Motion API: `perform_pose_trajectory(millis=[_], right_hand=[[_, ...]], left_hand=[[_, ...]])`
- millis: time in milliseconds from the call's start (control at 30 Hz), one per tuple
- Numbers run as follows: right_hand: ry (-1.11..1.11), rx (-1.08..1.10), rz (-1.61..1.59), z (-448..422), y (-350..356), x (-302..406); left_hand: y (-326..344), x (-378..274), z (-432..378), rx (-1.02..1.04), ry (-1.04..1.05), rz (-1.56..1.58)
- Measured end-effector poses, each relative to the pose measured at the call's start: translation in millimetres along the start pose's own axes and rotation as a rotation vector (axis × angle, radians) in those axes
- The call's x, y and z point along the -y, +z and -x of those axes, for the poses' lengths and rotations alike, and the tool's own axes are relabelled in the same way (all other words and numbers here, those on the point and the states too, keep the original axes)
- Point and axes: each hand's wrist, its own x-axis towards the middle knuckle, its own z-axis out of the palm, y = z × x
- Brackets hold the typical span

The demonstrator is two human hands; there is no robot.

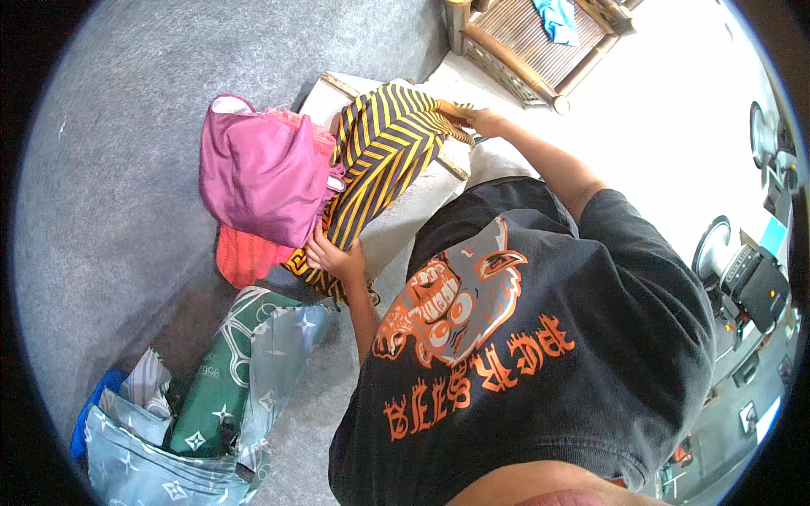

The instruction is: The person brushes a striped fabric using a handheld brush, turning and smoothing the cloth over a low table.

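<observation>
A black-and-yellow striped cloth (386,145) lies spread over a white surface with wooden strips (414,218). My left hand (335,256) grips its lower end, beside a bundle of purple satiny cloth (266,171). Under and behind that bundle shows red cloth (243,256). At the upper right end of the striped cloth, my right hand (486,123) pinches its gathered edge, the fingertips partly hidden by folds.
Green patterned fabric (212,379) and pale blue patterned fabric (171,471) lie heaped at the lower left, by a blue edge (79,420). A bamboo chair (506,60) holds a light blue cloth (558,22). Round-based equipment (712,246) stands at the right.
</observation>
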Motion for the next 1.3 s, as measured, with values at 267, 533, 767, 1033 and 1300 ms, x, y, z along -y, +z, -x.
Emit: perform_pose_trajectory(millis=[267,533,767,1033,1300], right_hand=[[-0.371,-0.387,-0.502,56,-89,88],[-0.389,-0.077,-0.527,83,-32,112],[-0.267,-0.162,-0.586,43,-4,96],[-0.082,-0.082,-0.392,9,13,51],[0.103,-0.31,-0.547,25,-8,-20]], left_hand=[[-3,1,3,0.036,-0.035,0.021],[-2,1,1,0.068,-0.052,0.024],[-2,-2,2,0.1,-0.094,0.029],[4,11,19,0.067,-0.07,0.084],[-1,8,6,0.0,-0.028,0.053]])
